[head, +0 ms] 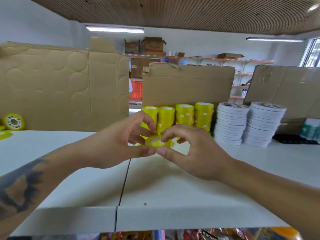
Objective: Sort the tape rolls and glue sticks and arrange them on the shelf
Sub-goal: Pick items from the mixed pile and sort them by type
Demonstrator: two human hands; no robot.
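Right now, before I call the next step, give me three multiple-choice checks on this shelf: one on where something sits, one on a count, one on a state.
1. Where do the white tape stacks stand?
A. Right of the yellow tape stacks
B. Left of them
C. On top of them

2. How many yellow tape stacks stand in the row?
A. Two
B. Four
C. Six

3. How is the yellow tape roll held?
A. Lying free on the shelf
B. In the left hand alone
C. Pinched by both hands

Key: 1 A, white columns stand rightward; 2 B, four columns show; 3 C, left hand and right hand both pinch it above the shelf.
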